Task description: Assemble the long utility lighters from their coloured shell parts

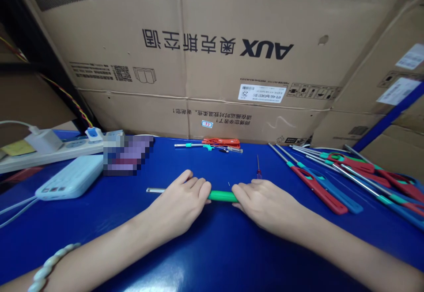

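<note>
A long lighter with a green body (221, 195) and a thin metal nozzle (155, 190) lies across the blue table (212, 248), nozzle pointing left. My left hand (180, 203) covers the end toward the nozzle, fingers curled over it. My right hand (266, 203) grips the other end of the green body. Only a short green stretch shows between the two hands.
Several red and blue long lighters (347, 177) lie at the right. A red lighter and a green-collared one (215, 145) sit at the back, with a small screwdriver (258, 168) near them. A white power bank (71, 177) and power strip (49, 148) lie left. Cardboard boxes (212, 53) wall the back.
</note>
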The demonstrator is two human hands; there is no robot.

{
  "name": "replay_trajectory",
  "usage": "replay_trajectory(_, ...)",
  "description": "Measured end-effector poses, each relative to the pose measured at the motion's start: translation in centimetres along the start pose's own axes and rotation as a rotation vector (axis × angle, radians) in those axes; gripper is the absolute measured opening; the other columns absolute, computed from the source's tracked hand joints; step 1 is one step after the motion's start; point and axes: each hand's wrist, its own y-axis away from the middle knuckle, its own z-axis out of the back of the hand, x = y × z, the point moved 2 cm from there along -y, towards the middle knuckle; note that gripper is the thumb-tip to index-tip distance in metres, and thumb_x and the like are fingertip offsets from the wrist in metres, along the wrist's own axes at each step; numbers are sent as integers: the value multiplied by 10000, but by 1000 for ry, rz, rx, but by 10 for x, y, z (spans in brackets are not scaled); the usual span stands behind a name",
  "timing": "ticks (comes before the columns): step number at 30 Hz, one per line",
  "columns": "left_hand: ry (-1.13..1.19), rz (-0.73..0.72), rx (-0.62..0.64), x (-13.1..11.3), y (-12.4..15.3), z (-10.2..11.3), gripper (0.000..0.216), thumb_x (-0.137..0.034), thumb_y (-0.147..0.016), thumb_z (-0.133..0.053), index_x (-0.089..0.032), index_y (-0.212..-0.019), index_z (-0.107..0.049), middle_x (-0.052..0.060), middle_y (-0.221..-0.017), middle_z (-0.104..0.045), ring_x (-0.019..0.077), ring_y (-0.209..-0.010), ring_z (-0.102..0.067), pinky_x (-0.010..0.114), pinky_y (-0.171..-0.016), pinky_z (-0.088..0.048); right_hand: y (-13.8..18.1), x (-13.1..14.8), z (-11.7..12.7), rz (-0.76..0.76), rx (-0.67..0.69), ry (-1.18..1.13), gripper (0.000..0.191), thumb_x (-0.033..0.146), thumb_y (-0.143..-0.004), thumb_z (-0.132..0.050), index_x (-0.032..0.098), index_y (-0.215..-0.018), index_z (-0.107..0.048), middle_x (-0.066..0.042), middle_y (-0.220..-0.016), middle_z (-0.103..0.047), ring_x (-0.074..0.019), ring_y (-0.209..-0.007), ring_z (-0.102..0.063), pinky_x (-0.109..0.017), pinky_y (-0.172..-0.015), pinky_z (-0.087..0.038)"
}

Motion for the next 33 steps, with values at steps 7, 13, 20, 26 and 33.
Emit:
replay_trajectory(7,145,11,122,33,4,2,285,-202,-998,-308,-156,-801,-509,53,-769,-571,214,-698,-501,387,-790,-321,-4,-28,-2,-94,100,-280,204,370,-943,-507,174,-994,-532,-36,-850,-676,-185,-704,-635,-268,-596,-358)
replay_trajectory(13,434,84,189,50,12,5,201,-347,-980,-426,-189,-1033,-538,35,-972,-614,214,-904,-548,363,-862,-340,-2,-31,-5,-54,-16,-142,311,388,-984,-402,163,-819,-540,-31,-686,-625,-166,-595,-576,-278,-599,-318)
replay_trajectory(20,621,21,107,6,7,-4,353,-300,-1011,-339,-223,-1350,-398,69,-1144,-608,214,-994,-559,361,-896,-392,-5,3,-20,85,-263,-80,397,418,-993,-340,135,-851,-579,-53,-698,-616,-182,-637,-578,-305,-643,-347)
replay_trajectory(26,506,20,135,14,8,-17,410,-249,-998,-367,-308,-1403,-364,40,-977,-560,194,-873,-523,318,-810,-415,-3,-29,-26,-142,-167,-411,369,391,-1002,-308,154,-926,-580,-59,-816,-638,-174,-731,-597,-284,-679,-437)
replay_trajectory(33,513,8,104,14,9,-18,445,-157,-931,-479,-327,-1341,-454,44,-1077,-521,197,-946,-501,316,-809,-392,-4,-31,-47,-91,-175,-488,193,138,-948,-430,154,-992,-617,-75,-924,-616,-180,-851,-555,-288,-754,-477)
